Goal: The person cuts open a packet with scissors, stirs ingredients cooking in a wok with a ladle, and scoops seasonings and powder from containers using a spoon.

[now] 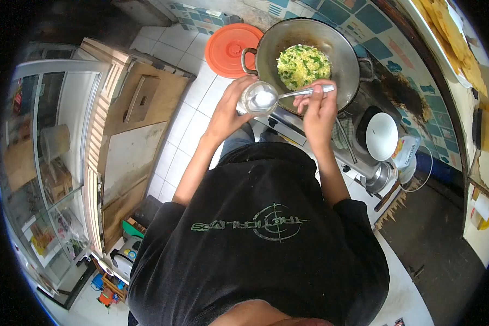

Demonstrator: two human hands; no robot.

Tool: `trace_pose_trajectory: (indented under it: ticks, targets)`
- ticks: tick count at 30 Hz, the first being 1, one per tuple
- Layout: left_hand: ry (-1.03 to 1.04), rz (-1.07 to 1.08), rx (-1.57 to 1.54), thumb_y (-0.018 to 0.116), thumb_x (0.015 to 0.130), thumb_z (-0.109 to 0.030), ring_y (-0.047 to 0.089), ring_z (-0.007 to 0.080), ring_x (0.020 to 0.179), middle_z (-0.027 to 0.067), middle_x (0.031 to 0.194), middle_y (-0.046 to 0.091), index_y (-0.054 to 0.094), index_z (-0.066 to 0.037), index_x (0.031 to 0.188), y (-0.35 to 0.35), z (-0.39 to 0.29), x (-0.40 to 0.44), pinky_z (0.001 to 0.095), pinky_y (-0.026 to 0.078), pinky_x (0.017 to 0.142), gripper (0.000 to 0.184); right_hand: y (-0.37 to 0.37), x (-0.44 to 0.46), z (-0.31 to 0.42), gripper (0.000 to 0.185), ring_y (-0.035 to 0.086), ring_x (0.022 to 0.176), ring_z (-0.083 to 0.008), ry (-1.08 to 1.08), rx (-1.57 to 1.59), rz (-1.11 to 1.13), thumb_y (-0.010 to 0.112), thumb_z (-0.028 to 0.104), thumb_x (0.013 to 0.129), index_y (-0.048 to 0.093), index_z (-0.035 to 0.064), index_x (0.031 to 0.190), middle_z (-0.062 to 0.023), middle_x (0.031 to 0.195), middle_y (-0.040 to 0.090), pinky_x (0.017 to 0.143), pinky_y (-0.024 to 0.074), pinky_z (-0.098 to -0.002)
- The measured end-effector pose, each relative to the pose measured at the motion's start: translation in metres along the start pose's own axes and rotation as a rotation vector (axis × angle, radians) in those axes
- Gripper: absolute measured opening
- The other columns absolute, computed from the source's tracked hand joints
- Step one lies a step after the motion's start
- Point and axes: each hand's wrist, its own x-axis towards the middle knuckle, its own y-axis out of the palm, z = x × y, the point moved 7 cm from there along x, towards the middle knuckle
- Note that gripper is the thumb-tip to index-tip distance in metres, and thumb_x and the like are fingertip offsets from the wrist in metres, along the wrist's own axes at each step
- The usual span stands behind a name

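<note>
My left hand [226,115] is wrapped round a small glass jar [251,101], held near the front edge of the stove. In my right hand [319,111] is a metal spoon [292,93], its bowl over the jar's mouth. Whether the spoon touches the jar's contents I cannot tell. Just beyond both hands stands a large two-handled wok [339,60] on the stove. A yellow and green chopped mixture [304,65] lies in the bottom of it.
An orange-red plastic lid [231,49] lies left of the wok. To the right are a white bowl [381,137], a small metal pot [378,176] and a plastic packet [405,151]. A wooden cabinet [136,125] stands on the left.
</note>
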Motion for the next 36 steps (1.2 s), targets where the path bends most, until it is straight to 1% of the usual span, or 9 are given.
trace_pose_trajectory:
  ticks: [8, 14, 17, 20, 24, 27, 30, 34, 36]
  targets:
    - [-0.120, -0.024, -0.021, 0.085, 0.059, -0.005, 0.050, 0.0311, 0.124, 0.0133, 0.134, 0.052, 0.044, -0.006, 0.134, 0.002, 0.033, -0.009, 0.0409, 0.040, 0.105, 0.086, -0.060, 0.022, 0.015, 0.019, 0.059, 0.058, -0.0165, -0.094, 0.003, -0.176, 0.036, 0.019, 0.104, 0.041, 0.0011, 0.104, -0.0143, 0.073, 0.059, 0.052, 0.0471, -0.0255]
    - [-0.168, -0.035, -0.026, 0.085, 0.057, -0.005, 0.050, 0.0336, 0.122, 0.0152, 0.130, 0.053, 0.045, -0.005, 0.133, -0.002, 0.042, -0.020, 0.0421, 0.042, 0.103, 0.086, -0.109, 0.040, -0.024, 0.015, 0.063, 0.064, -0.0237, -0.193, -0.495, -0.245, 0.043, 0.015, 0.101, 0.046, 0.0004, 0.105, -0.0167, 0.078, 0.061, 0.057, 0.0515, -0.0345]
    - [-0.196, -0.024, -0.039, 0.085, 0.058, -0.006, 0.050, 0.0336, 0.121, 0.0153, 0.130, 0.053, 0.045, -0.005, 0.133, 0.001, 0.043, -0.021, 0.0420, 0.042, 0.103, 0.085, -0.073, 0.038, -0.069, 0.012, 0.064, 0.074, -0.0348, -0.553, -0.954, 0.098, 0.048, 0.010, 0.097, 0.050, 0.0021, 0.107, -0.0195, 0.086, 0.062, 0.065, 0.0522, -0.0424]
    - [-0.175, -0.016, -0.042, 0.085, 0.058, -0.006, 0.051, 0.0333, 0.121, 0.0150, 0.130, 0.053, 0.045, -0.005, 0.133, 0.004, 0.039, -0.017, 0.0419, 0.042, 0.103, 0.085, -0.062, 0.039, -0.094, 0.015, 0.062, 0.087, -0.0412, -0.395, -1.005, 0.287, 0.051, 0.008, 0.094, 0.052, 0.0039, 0.108, -0.0202, 0.096, 0.062, 0.073, 0.0511, -0.0459]
    - [-0.162, -0.024, -0.030, 0.085, 0.058, -0.006, 0.051, 0.0329, 0.122, 0.0146, 0.131, 0.053, 0.045, -0.005, 0.133, 0.000, 0.032, -0.013, 0.0415, 0.042, 0.103, 0.085, -0.085, 0.031, -0.048, 0.017, 0.065, 0.083, -0.0345, -0.274, -0.947, -0.017, 0.050, 0.013, 0.097, 0.051, 0.0023, 0.110, -0.0187, 0.099, 0.063, 0.072, 0.0530, -0.0396]
    - [-0.156, -0.029, -0.045, 0.085, 0.059, -0.006, 0.050, 0.0328, 0.122, 0.0145, 0.131, 0.052, 0.045, -0.005, 0.133, -0.001, 0.026, -0.007, 0.0412, 0.042, 0.103, 0.084, -0.089, 0.011, 0.013, 0.026, 0.065, 0.074, -0.0221, -0.357, -0.446, -0.235, 0.044, 0.025, 0.102, 0.047, 0.0000, 0.108, -0.0172, 0.094, 0.063, 0.068, 0.0522, -0.0328]
    - [-0.143, -0.016, -0.076, 0.085, 0.060, -0.006, 0.050, 0.0298, 0.124, 0.0131, 0.132, 0.053, 0.044, -0.006, 0.134, 0.005, 0.016, 0.000, 0.0400, 0.040, 0.105, 0.084, -0.065, -0.002, 0.060, 0.030, 0.062, 0.072, -0.0165, -0.480, -0.236, -0.201, 0.042, 0.028, 0.103, 0.044, -0.0017, 0.108, -0.0168, 0.093, 0.062, 0.066, 0.0524, -0.0297]
    - [-0.036, 0.012, -0.092, 0.085, 0.061, -0.005, 0.051, 0.0293, 0.124, 0.0129, 0.132, 0.053, 0.045, -0.007, 0.134, 0.011, -0.010, 0.015, 0.0393, 0.040, 0.104, 0.084, -0.016, -0.019, 0.038, 0.010, 0.067, 0.077, -0.0240, -0.405, -0.343, 0.142, 0.049, 0.004, 0.097, 0.048, -0.0015, 0.105, -0.0169, 0.092, 0.064, 0.071, 0.0535, -0.0331]
    - [-0.007, 0.025, -0.070, 0.084, 0.061, -0.003, 0.050, 0.0306, 0.124, 0.0138, 0.131, 0.053, 0.045, -0.007, 0.133, 0.013, -0.017, 0.018, 0.0397, 0.040, 0.104, 0.082, -0.004, -0.022, 0.034, 0.011, 0.066, 0.076, -0.0296, -0.466, -0.441, 0.181, 0.050, 0.002, 0.095, 0.048, -0.0013, 0.105, -0.0172, 0.092, 0.064, 0.070, 0.0529, -0.0358]
